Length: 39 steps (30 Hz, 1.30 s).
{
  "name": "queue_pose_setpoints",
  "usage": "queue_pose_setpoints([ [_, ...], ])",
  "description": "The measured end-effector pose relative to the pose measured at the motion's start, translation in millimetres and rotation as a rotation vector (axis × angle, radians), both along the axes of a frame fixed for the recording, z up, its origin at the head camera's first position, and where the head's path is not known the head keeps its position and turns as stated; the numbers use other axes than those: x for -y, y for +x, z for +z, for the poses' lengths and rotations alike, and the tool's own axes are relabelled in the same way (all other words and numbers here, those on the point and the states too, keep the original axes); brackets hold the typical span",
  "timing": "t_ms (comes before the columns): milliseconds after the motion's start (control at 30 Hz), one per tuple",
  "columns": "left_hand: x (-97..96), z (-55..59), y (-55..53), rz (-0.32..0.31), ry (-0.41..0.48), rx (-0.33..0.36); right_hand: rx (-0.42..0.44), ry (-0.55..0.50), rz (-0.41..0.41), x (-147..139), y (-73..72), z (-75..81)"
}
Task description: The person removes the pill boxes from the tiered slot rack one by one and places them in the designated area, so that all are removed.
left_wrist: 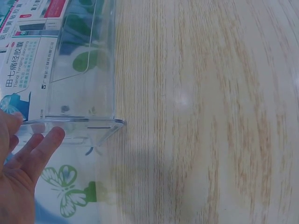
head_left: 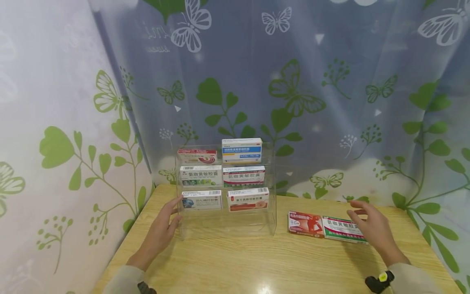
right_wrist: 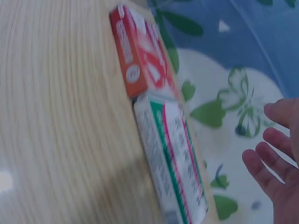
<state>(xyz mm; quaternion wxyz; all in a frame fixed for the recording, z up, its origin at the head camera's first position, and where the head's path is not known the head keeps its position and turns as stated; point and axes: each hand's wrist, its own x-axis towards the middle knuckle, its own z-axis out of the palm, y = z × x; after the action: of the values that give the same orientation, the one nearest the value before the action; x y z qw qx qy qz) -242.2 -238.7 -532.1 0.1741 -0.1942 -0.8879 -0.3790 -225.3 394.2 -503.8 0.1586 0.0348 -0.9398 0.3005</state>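
A clear acrylic rack (head_left: 235, 223) with three tiers holds several medicine boxes, such as a blue-and-white box (head_left: 241, 151) at the top right and a white box (head_left: 202, 200) at the bottom left. My left hand (head_left: 158, 230) is at the rack's left side, its fingers (left_wrist: 46, 145) touching the clear side panel beside the bottom-left box. On the table lie a red medicine box (head_left: 305, 223) and a green-and-white medicine box (head_left: 343, 228), end to end. Above the latter's right end hovers my right hand (head_left: 374, 228), fingers spread and apart from it, holding nothing.
The wooden table (head_left: 238, 261) runs under the rack and boxes. Behind and left of it hangs a patterned curtain (head_left: 330, 122) with butterflies and leaves, close to the table's back edge.
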Motion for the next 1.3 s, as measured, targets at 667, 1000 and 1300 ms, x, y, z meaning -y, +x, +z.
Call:
queue_pose_setpoints([
  [667, 0.1, 1.6, -0.2, 0.017, -0.028, -0.017, -0.135, -0.173, 0.195, 131, -36.6, 58.8],
  [1000, 0.0, -2.0, -0.6, 0.019, -0.026, -0.027, -0.172, -0.103, 0.365, 184, -46.8, 74.6],
  [1300, 0.7, -1.9, -1.4, 0.016, -0.026, -0.030, -0.124, 0.077, 0.478, 223, -49.2, 85.0],
])
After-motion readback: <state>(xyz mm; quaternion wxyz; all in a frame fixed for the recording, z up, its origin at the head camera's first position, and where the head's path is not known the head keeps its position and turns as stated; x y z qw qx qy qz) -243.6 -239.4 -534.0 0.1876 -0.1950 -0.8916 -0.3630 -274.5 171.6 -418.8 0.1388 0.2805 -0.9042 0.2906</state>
